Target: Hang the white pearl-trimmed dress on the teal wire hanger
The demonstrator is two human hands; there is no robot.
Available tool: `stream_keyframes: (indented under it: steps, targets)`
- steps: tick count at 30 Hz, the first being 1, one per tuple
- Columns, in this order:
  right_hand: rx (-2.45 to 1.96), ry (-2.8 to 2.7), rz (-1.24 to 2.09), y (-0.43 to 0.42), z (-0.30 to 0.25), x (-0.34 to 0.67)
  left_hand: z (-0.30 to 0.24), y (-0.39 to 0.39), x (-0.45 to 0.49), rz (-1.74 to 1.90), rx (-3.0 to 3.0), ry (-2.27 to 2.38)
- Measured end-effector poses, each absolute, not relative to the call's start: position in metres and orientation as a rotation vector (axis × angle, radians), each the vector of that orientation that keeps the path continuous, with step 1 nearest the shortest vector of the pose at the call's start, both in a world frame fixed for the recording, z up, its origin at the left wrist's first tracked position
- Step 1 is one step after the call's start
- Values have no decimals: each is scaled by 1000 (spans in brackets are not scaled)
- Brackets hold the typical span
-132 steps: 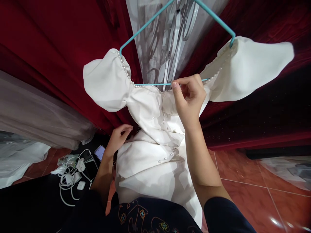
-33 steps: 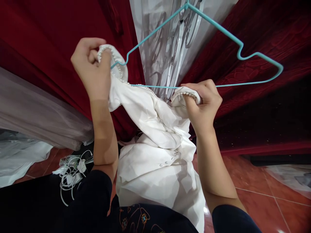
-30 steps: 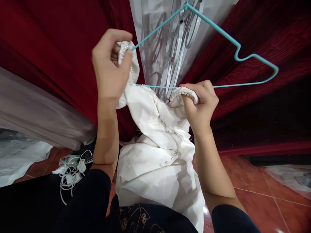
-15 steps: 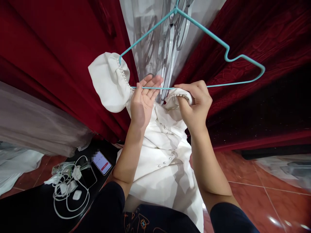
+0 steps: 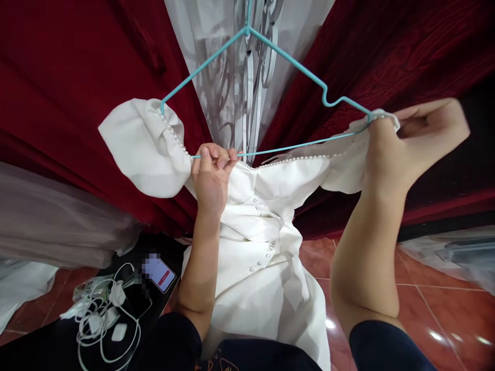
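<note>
A white dress (image 5: 255, 242) with puffed sleeves and a pearl-trimmed neckline hangs in front of me on a teal wire hanger (image 5: 288, 59). My left hand (image 5: 211, 175) is closed around the hanger's bottom bar near its left end, beside the left sleeve (image 5: 141, 149). Stretched out to the right, my right hand (image 5: 413, 139) grips the dress's right shoulder, bunched in my fingers at the hanger's right end. Small buttons run down the bodice.
Dark red velvet curtains (image 5: 77, 82) hang behind, with a sheer grey curtain (image 5: 235, 67) between them. On the red tiled floor (image 5: 433, 309) at lower left lie a phone (image 5: 160, 273) and tangled white cables with chargers (image 5: 104, 319). Pale fabric (image 5: 50, 232) drapes at the left.
My right hand has pulled the bunched right shoulder of the dress out to the hanger's right end. My left hand left the left sleeve and closed on the bottom bar.
</note>
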State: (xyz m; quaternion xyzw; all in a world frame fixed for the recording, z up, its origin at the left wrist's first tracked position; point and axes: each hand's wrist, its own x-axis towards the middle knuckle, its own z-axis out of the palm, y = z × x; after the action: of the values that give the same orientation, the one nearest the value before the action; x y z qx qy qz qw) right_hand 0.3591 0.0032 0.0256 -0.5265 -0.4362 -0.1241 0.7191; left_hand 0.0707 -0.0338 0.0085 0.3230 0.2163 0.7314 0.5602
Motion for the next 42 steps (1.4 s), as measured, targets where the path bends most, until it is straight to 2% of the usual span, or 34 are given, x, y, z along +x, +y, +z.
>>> stream_keyframes:
  steps: [5,9,12,15,22,28,30,33,37,40,42]
  targets:
    - [-1104,-1145,-223,-1,84,327,7,-32,77,1719,716,413]
    - [-1017,-1367,29,-6,97,298,5,-32,78,1712,735,404]
    - [-805,-1427,242,-20,85,280,5,-33,75,1734,764,403]
    - [-556,-1254,88,-43,62,258,6,-34,72,1741,787,430]
    - [-919,-1782,268,-49,5,216,-1,-30,70,1733,874,535]
    - [-901,-1575,96,-25,-12,209,-32,-56,74,1713,1096,558]
    - [-885,-1546,117,-25,-11,206,-38,-70,78,1854,1142,686]
    - [-881,-1538,118,-26,-12,202,-32,-78,77,2267,1197,890]
    - [-940,-1551,118,-30,-12,204,-11,-49,52,2653,1442,1091]
    - [-960,-1574,120,-33,-10,209,-5,-5,18,2666,1761,1302]
    - [-972,-1587,98,-33,-9,211,-6,21,-4,2487,1818,1329]
